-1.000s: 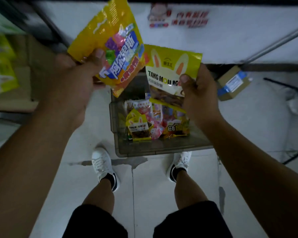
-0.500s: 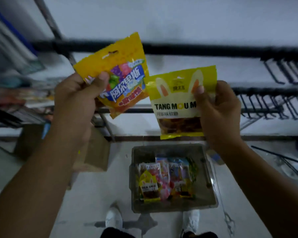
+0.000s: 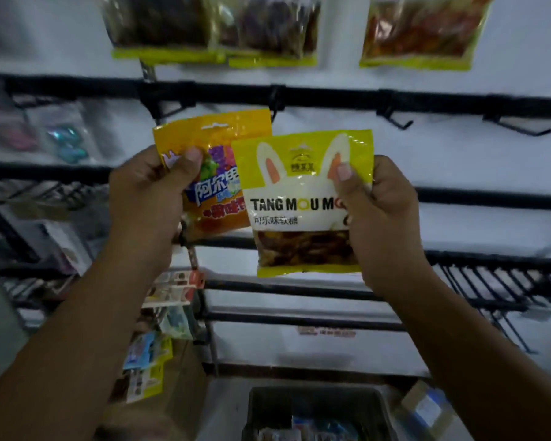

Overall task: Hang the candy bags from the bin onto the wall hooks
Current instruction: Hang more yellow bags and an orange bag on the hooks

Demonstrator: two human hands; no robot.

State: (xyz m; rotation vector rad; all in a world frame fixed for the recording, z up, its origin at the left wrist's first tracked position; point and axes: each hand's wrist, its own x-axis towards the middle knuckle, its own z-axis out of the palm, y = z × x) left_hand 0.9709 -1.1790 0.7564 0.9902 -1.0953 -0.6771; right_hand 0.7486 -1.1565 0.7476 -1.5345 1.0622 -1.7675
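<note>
- Clutter of hung packets (image 3: 61, 138) is seen at far left, too blurred to be identified; small carded items (image 3: 163, 354) are hung lower, nearer centre.
- The left hand (image 3: 147, 198) is raised toward the wall, grip closed on the orange candy bag (image 3: 209, 186): thumb is pressed on the front near the left edge, other fingers are hidden behind.
- The orange candy bag is held upright, hang hole exposed at top, top edge just below the black rail (image 3: 331, 95); not yet hooked.
- The yellow bunny bag (image 3: 299, 202) is held upright too, lapped over the orange bag's right side; "TANG MOU MO" is printed across it, brown candy is shown through the lower window.
- Above, dark-filled bags (image 3: 210, 30) are hung on the wall, a reddish bag (image 3: 420, 30) further right.
- Below, the bin (image 3: 315, 402) is set on the floor at bottom centre, well under both held bags; loose bags (image 3: 309, 431) are seen inside, blurred.
- The right hand (image 3: 382, 218) is raised level with the left, grip pinched on the yellow bunny bag's right edge, thumb laid on the front by the right ear.
- Empty wall hooks (image 3: 395, 120) are fixed on the same rail, right of the held bags and apart from them.
- A cardboard box (image 3: 427, 405) with a blue label is set beside the bin at lower right.
</note>
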